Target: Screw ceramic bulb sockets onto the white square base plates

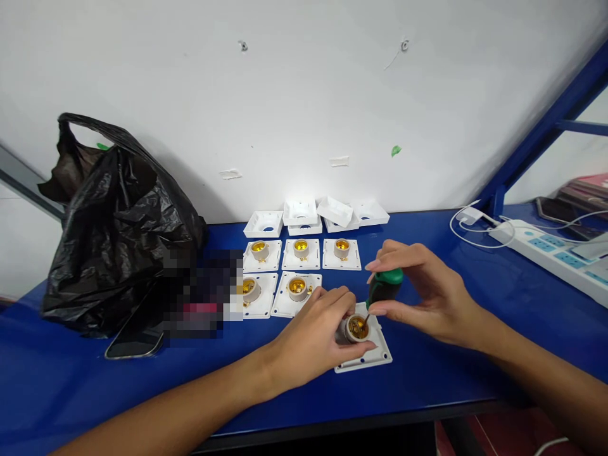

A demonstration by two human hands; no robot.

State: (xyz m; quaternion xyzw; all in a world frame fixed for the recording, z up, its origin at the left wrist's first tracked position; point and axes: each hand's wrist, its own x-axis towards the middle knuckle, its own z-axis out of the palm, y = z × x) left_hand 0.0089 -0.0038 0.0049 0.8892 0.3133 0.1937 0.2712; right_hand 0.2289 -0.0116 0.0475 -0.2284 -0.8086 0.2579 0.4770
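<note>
A white square lamp-holder plate [375, 356] with a beige socket [357, 327] lies near the table's front edge. My left hand [311, 339] is closed round the socket and steadies it. My right hand [427, 294] pinches the green and black handle of a short screwdriver [382, 288], whose tip points down into the socket's brass inside. Behind them lie several more white plates with brass-lined sockets [301, 252] in two rows.
Empty white covers [300, 212] are stacked against the wall. A black plastic bag [114, 228] and a phone [137, 339] sit at the left. A white power strip [555, 256] with cables lies at the right, beside a blue frame post [536, 136].
</note>
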